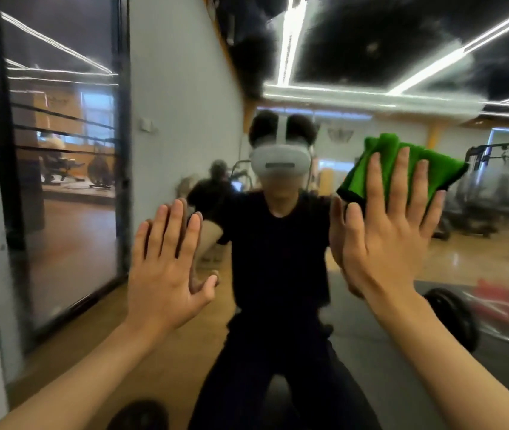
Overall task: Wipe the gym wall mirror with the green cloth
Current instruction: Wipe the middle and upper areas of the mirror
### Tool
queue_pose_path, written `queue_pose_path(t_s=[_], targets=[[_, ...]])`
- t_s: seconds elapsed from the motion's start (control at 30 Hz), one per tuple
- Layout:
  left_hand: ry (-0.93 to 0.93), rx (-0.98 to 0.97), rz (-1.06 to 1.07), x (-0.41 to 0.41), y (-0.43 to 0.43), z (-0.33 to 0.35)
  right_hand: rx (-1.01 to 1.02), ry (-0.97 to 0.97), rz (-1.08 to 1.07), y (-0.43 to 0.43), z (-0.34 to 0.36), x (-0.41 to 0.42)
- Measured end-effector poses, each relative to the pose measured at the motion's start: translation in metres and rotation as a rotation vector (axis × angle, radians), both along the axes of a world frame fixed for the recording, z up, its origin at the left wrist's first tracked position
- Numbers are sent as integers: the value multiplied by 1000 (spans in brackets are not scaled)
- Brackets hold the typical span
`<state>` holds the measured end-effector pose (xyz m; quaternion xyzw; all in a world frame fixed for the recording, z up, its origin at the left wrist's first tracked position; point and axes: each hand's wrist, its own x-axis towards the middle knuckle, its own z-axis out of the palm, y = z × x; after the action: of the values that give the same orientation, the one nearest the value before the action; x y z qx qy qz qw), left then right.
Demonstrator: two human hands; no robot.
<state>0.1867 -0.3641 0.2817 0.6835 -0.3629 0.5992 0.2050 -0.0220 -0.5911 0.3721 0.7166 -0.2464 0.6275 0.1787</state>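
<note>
The head view, the only one, looks straight into the gym wall mirror (371, 88), which fills the middle and right of the scene and reflects a ceiling with light strips, gym machines far off and the person wearing a white headset.

The right hand (392, 231) is spread wide, fingers straight and pointing up. Its palm presses the green cloth (389, 142) flat against the glass. The cloth is bunched in folds and sticks out above and to the right of the fingertips, at about the height of the reflected head.

The left hand (166, 265) is also wide, fingers straight. It holds nothing and appears to lie flat on the glass, since its reflection meets it at the fingers. It seems to serve as a brace.

To the left, a pale wall (179, 88) runs away to a dark-framed glass panel (61, 150). Low on the right lies a dark round weight (451, 318), blurred.

The step in hand looks like the wiping itself, with the cloth already on the glass. How much of the mirror is clean cannot be judged, as no streaks show. The next move likely calls for steady palm pressure and a sweep across or down, keeping the loose folds trapped under the fingers so the cloth does not slip out.
</note>
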Motion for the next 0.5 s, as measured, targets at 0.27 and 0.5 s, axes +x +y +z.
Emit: queue_pose_path(t_s=[0.27, 0.5], targets=[[30, 5, -6, 0, 3, -1, -154, 278, 245, 122, -8, 93], [13, 0, 35, 2, 1, -4, -98, 183, 107, 7, -52, 0]])
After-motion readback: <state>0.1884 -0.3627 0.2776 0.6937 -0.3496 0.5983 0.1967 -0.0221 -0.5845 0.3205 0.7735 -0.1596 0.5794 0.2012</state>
